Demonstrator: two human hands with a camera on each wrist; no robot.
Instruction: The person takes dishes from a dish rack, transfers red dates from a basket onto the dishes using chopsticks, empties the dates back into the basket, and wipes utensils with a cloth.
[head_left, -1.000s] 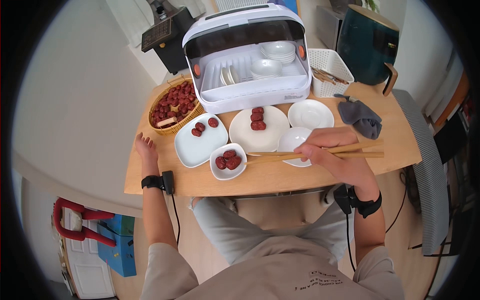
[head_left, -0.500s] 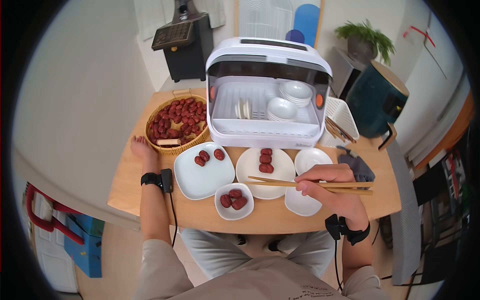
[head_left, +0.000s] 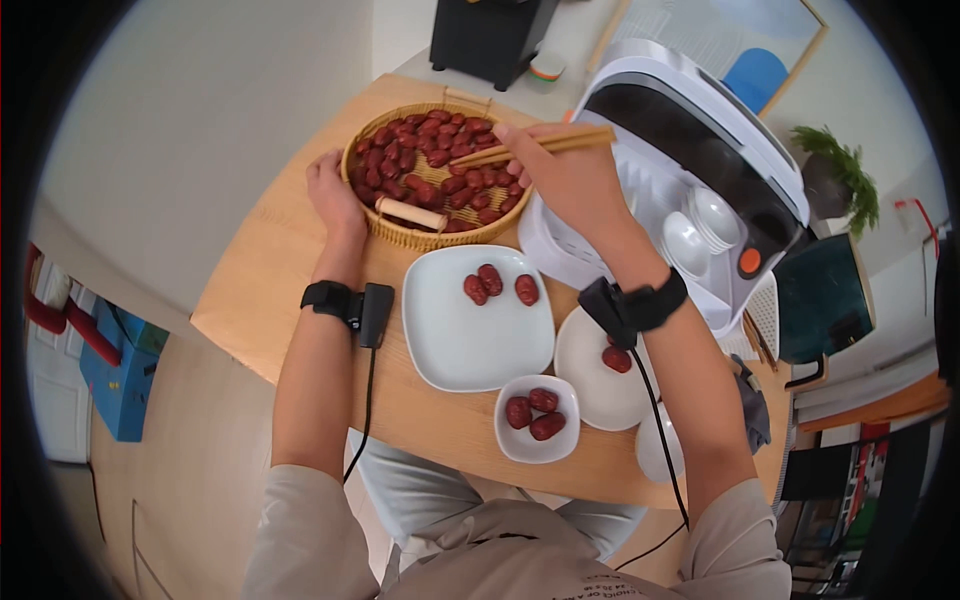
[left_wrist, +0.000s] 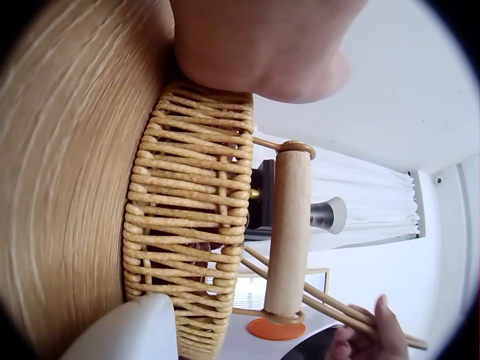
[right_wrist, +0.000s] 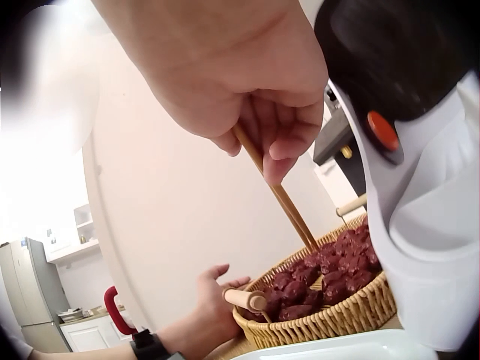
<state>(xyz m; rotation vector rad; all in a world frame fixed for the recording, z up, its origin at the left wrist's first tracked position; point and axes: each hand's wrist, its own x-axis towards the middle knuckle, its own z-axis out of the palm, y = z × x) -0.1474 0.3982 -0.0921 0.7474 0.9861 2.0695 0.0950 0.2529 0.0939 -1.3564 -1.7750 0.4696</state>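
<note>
Currently, the right hand [head_left: 578, 185] grips a pair of chopsticks [head_left: 586, 139], tips among the red dates [head_left: 425, 190] inside the woven basket [head_left: 400, 237]. Whether the tips clamp a date cannot be told. The woven basket stands near the far left corner of the counter [head_left: 280, 285], one wooden handle [head_left: 411, 214] facing the near edge. The left hand [head_left: 335, 195] is released, fingers extended, at the basket's left side; contact with its wall cannot be confirmed. Between the basket and the near edge, the square plate [head_left: 470, 350] carries three dates. Closer to that edge, the small bowl [head_left: 540, 454] contains three more. The round plate [head_left: 590, 400], partly covered by the right forearm, shows at least one date.
</note>
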